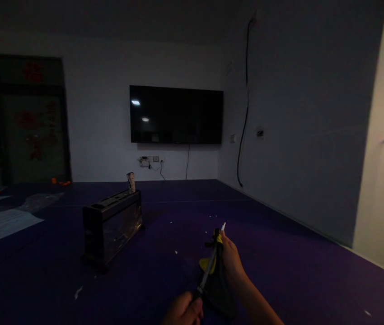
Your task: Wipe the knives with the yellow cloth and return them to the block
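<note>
Low in the view, my left hand (185,309) is closed around the near end of a black-and-yellow tool (208,271) with a straight grey bar. What kind of tool it is, I cannot make out in the dim light. My right hand (232,257) grips its far end, fingers wrapped around the yellow-and-black part. A small white pointed tip (223,226) sticks out beyond the right fingers; whether it belongs to the tool cannot be seen. Dark material hangs below the bar between my hands.
A black box-like unit (112,225) with a glossy side stands to the left, a speckled cylinder (131,183) on top. Papers (5,225) and clear plastic (41,201) lie farther left. White scraps dot the purple surface (165,289). A television (176,115) hangs ahead.
</note>
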A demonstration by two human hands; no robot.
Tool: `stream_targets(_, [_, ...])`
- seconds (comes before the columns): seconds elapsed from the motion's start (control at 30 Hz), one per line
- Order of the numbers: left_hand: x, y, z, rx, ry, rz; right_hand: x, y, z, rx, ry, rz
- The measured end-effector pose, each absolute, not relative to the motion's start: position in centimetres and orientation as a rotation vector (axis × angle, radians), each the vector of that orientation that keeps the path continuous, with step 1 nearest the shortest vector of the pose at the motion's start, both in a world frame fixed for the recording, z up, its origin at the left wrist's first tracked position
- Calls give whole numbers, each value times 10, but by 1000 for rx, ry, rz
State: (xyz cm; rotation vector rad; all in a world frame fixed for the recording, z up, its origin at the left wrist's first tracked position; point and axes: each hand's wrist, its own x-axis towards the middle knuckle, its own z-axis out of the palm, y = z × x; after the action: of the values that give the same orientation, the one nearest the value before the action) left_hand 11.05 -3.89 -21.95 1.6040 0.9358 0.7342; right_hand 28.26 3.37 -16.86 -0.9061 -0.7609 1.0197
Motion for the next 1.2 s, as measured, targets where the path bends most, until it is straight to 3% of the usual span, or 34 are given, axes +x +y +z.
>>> stream_targets(0.57, [118, -31, -232, 1531, 965, 782, 271, 28, -171, -907, -766, 1134])
stream_targets(1.2, [118, -29, -227, 1647, 976, 662, 318, 45, -168, -961, -623, 924])
